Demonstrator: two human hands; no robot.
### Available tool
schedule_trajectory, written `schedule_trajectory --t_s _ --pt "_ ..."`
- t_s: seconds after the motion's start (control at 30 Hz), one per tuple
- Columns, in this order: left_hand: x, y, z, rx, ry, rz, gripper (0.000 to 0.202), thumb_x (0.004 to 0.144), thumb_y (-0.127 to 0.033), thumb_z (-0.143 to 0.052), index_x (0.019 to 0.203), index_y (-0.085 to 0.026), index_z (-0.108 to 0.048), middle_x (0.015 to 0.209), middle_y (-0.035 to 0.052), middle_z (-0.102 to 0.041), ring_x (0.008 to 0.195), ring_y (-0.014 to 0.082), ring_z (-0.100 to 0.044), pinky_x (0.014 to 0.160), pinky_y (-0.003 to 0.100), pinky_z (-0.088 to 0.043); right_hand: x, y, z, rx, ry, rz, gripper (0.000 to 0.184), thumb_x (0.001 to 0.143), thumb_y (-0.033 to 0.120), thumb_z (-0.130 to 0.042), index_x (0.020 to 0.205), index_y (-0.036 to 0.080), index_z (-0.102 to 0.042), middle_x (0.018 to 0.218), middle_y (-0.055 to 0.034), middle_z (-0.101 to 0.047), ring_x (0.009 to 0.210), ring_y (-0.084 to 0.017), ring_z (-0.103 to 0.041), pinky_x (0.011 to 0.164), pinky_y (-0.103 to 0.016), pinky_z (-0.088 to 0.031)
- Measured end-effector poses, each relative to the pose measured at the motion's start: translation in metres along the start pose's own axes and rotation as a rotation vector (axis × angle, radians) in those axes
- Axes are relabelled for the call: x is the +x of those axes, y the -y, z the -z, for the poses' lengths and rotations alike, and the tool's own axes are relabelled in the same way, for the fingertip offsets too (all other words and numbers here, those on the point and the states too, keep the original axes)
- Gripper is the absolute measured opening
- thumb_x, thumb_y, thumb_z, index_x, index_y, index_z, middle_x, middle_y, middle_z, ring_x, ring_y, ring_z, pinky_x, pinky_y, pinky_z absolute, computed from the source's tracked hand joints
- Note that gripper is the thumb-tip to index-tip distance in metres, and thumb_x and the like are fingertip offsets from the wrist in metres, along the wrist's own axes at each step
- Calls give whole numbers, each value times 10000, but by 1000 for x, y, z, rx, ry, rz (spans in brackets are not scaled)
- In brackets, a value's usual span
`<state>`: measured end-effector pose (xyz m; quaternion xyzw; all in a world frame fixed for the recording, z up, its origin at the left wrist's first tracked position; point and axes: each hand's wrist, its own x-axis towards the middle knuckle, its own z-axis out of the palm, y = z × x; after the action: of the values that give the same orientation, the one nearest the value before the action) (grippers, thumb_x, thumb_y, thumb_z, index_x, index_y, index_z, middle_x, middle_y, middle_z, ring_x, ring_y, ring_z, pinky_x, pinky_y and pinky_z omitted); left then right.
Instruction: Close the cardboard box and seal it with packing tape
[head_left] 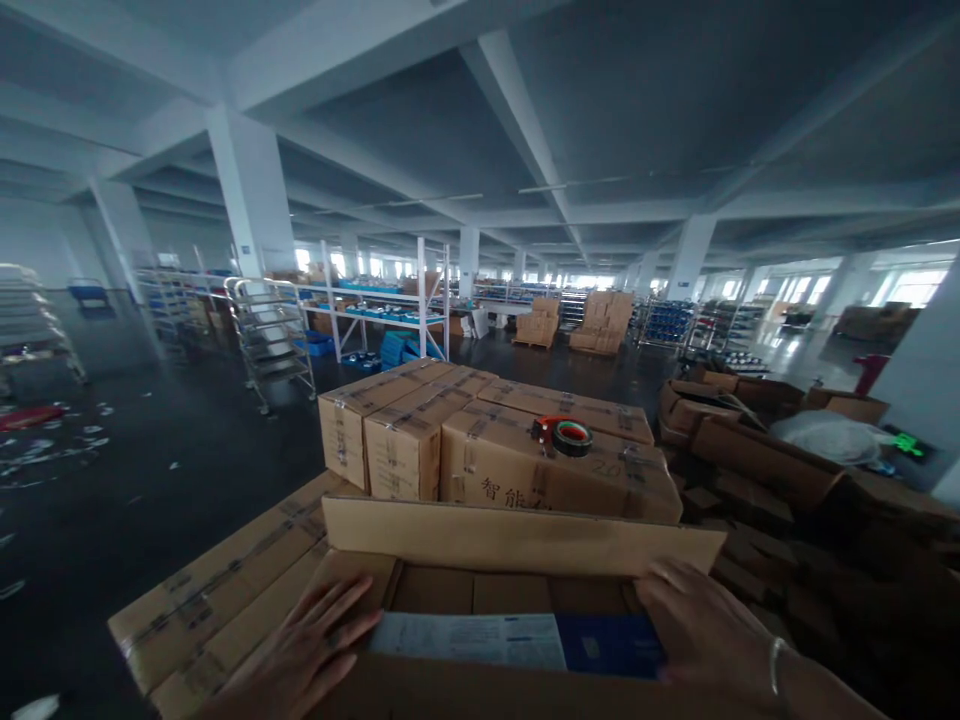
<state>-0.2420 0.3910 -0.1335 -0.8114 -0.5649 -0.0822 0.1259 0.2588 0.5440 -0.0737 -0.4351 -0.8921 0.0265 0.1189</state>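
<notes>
An open cardboard box (517, 540) sits right in front of me, its far flap standing up. Inside lie smaller brown packs and a white and blue printed sheet (517, 640). My left hand (300, 655) lies flat with fingers spread on the box's left flap. My right hand (701, 625), with a bracelet at the wrist, rests flat on the right side of the box. Neither hand holds anything. Behind the box, a tape dispenser (562, 435) with a red roll sits on top of sealed cartons (480, 440).
More sealed cartons (217, 590) lie at my left. A heap of flattened and empty boxes (780, 450) fills the right. Metal racks (270, 330), shelving with blue bins (382, 310) and stacked pallets (600, 320) stand further back. Litter (52, 440) dots the dark floor at left.
</notes>
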Motion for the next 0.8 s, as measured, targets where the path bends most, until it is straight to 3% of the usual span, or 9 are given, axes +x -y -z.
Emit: schedule_trajectory --t_s 0.1,0.13,0.23,0.3,0.37,0.43,0.53,0.67,0.8 --pt "-9 -1 -6 35 -46 70 518 944 -372 -448 1433 -412 -282 1540 41 -291 1369 280 -370 1043 446 -462 60 42 23 -101 -187 92 591 766 534 -622 1234 178 -561 1318 -140 -524 1231 -312 -474 1066 -479 -380" --pt "-10 0 -7 56 -73 90 531 941 -356 -450 1441 -396 -275 1562 68 -224 1395 311 -311 1061 499 -431 80 57 30 -110 -168 80 669 774 532 -615 1304 139 -503 1379 -160 -474 1279 -323 -434 1099 -486 -340" --pt "-14 2 -11 136 -166 122 584 925 -347 -473 1462 -361 -245 1585 121 -83 1422 375 -218 1072 594 -376 109 89 29 -42 93 16 624 899 599 -389 1182 78 -585 1184 -214 -617 1109 -367 -580 960 -543 -452" --pt "-17 3 -14 198 -213 119 648 911 -376 -488 1485 -311 -194 1582 154 -71 1423 389 -210 1073 604 -367 92 95 8 11 180 14 697 923 643 -252 1118 87 -624 1072 -203 -670 992 -365 -639 864 -548 -510" --pt "-20 5 -17 236 -254 98 714 900 -416 -491 1500 -249 -143 1570 180 -120 1420 382 -232 1089 594 -348 57 90 -26 33 162 63 737 892 683 -298 1238 97 -582 1221 -203 -617 1092 -369 -603 915 -554 -510" --pt "-21 7 -18 214 -229 82 743 906 -435 -470 1504 -208 -93 1551 170 -209 1408 342 -287 1114 540 -343 21 80 -63 5 137 182 850 825 716 -421 1401 92 -436 1415 -202 -436 1251 -397 -478 977 -571 -489" --pt "-15 9 -16 67 -52 55 654 947 -386 -415 1493 -239 -88 1512 76 -331 1353 222 -409 1097 371 -413 -11 67 -101 -124 36 375 966 808 679 -506 1486 136 -83 1471 -181 -277 1302 -391 -383 960 -539 -514" --pt "16 -7 -5 -61 121 58 509 957 -325 -369 1442 -203 -277 1477 90 -339 1327 238 -433 1058 385 -461 -12 69 -108 -276 -137 475 951 856 529 -496 1477 104 86 1409 -191 -364 1216 -348 -479 850 -446 -587" --pt "62 -41 -5 -50 38 33 533 964 -440 -341 1455 -276 -214 1500 84 -291 1357 286 -364 1040 481 -470 -9 72 -116 -319 -289 465 845 799 172 -413 1495 172 67 1330 -104 -486 1114 -266 -578 794 -335 -618"
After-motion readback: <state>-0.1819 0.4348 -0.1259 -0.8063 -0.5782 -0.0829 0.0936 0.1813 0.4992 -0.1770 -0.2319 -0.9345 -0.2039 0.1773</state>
